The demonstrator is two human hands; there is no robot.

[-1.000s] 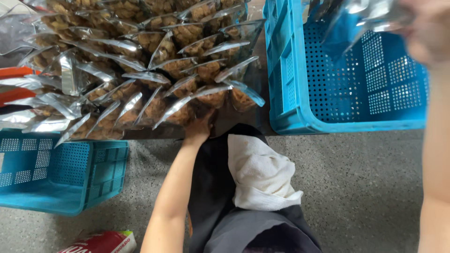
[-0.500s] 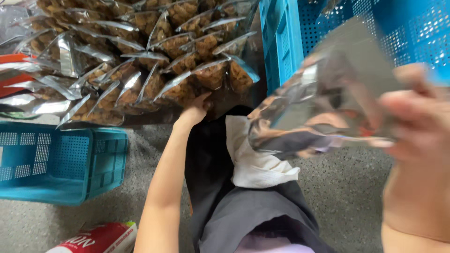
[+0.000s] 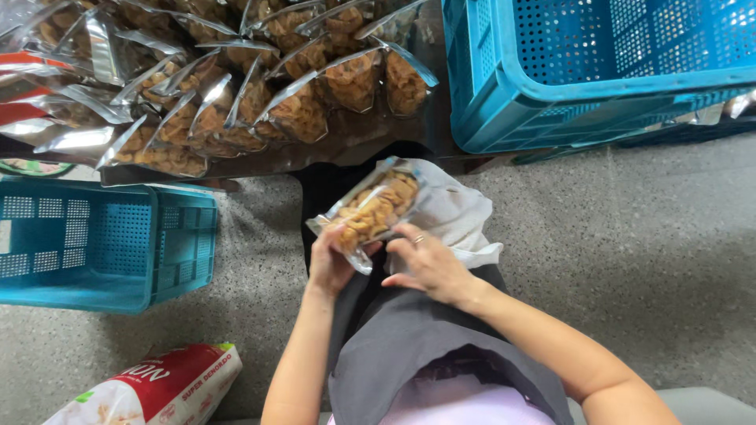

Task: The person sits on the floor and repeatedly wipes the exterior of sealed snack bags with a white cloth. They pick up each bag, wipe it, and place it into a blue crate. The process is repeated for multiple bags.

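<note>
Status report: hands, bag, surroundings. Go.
Left hand and right hand both grip clear snack pouch over lap. White cloth beneath. Filled pouches stacked ahead, blue crates alongside.

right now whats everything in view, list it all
snack bag: one, clear with silver edge, tan snacks inside, held over the lap
bag pile: many, clear and silver, brown snacks, top left
big crate: one, blue, top right
small crate: one, blue, on the floor at left
red sack: one, red and white, bottom left
cloth: one, white, on the lap
floor: grey speckled
left hand: grip on the bag's lower end
right hand: ring on one finger, touching the bag
</note>
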